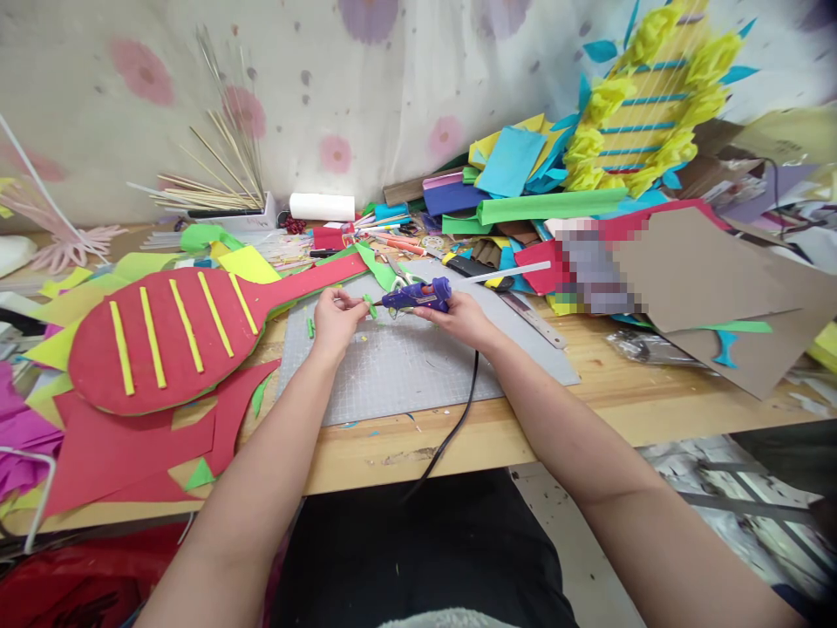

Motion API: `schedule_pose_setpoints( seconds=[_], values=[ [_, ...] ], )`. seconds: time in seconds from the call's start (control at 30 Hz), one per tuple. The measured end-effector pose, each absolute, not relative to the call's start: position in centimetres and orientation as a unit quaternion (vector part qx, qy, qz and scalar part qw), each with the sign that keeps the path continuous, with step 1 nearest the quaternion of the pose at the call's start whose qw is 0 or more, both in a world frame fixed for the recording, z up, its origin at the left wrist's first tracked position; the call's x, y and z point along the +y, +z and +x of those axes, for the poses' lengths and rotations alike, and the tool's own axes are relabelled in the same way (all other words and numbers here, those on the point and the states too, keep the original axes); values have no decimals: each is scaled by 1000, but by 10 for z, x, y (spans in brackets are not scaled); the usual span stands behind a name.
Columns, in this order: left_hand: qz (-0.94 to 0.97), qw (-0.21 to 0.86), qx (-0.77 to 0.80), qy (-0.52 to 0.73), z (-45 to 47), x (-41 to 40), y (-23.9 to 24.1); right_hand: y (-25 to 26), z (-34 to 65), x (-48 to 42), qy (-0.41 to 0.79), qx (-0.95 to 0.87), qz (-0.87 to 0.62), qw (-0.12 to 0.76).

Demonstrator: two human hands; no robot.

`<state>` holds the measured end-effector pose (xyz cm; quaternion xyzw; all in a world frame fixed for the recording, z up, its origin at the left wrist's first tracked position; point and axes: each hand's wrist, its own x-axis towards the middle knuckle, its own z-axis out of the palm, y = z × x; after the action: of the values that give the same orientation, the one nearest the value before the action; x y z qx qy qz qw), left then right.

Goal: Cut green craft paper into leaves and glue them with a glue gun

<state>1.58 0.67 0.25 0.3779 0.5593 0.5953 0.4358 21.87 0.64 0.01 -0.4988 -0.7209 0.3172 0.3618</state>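
My right hand [463, 319] is wrapped round a blue glue gun [422, 295], with a long glue stick [503, 272] jutting from its back. The gun's nozzle points left and meets, or nearly meets, a small green strip [370, 305]. That strip is pinched in the fingers of my left hand [336, 316]. Both hands are above a grey cutting mat [398, 375]. More small green pieces [310, 326] lie on the mat left of my left hand. A red guitar-like cutout [176, 336] with yellow strips across it rests at the left.
Scissors [400, 277] lie behind the glue gun, and a metal ruler [533, 319] is at the mat's right. The gun's black cord [458, 427] hangs over the table's front edge. Brown cardboard [712, 270] is piled at right. A yellow-flowered stringed piece [644, 109] stands behind.
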Motion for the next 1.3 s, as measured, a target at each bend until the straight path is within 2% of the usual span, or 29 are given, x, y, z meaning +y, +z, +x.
schedule_pose_setpoints(
  seconds=[0.83,1.1,1.3],
  values=[
    [353,438,561,607,12,7,7,9,219,2,333,-732,-502,318],
    [344,442,561,609,13,8,6,6,221,3,322,-723,-505,345],
    [338,453,559,607,15,7,7,6,218,2,314,-727,-511,335]
  ],
)
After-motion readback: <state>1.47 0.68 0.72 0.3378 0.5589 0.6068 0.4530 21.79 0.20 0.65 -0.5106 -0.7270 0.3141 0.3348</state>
